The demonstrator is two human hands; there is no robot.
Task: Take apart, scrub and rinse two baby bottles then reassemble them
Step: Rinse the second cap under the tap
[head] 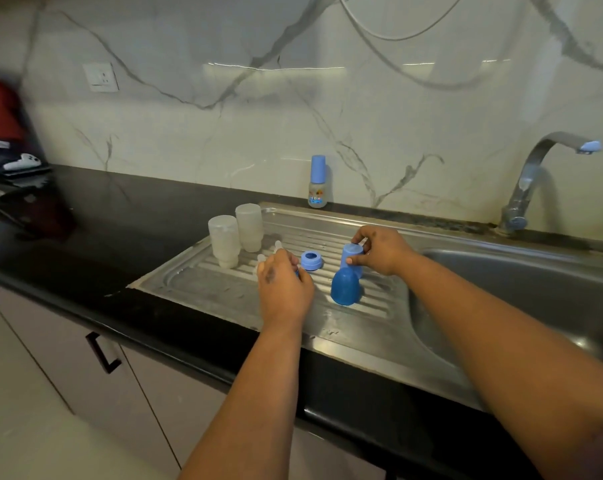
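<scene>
Two clear bottle bodies stand upside down on the steel drainboard [224, 299]: one [224, 240] nearer me, the other [249, 226] behind it. A blue screw ring [311, 260] lies between my hands. My left hand [284, 285] is closed around a small part with a bit of blue showing at the fingers; a clear nipple [278, 244] pokes up just behind it. My right hand [379, 249] grips a light blue cap [351, 256] standing on the drainboard. A darker blue dome cap [344, 287] stands in front of it.
A small assembled bottle with a blue cap [317, 181] stands against the marble wall. The sink basin [521, 299] and tap [535, 178] are at the right. Black countertop [102, 230] stretches left, with dark items and a white controller [21, 161] at the far left.
</scene>
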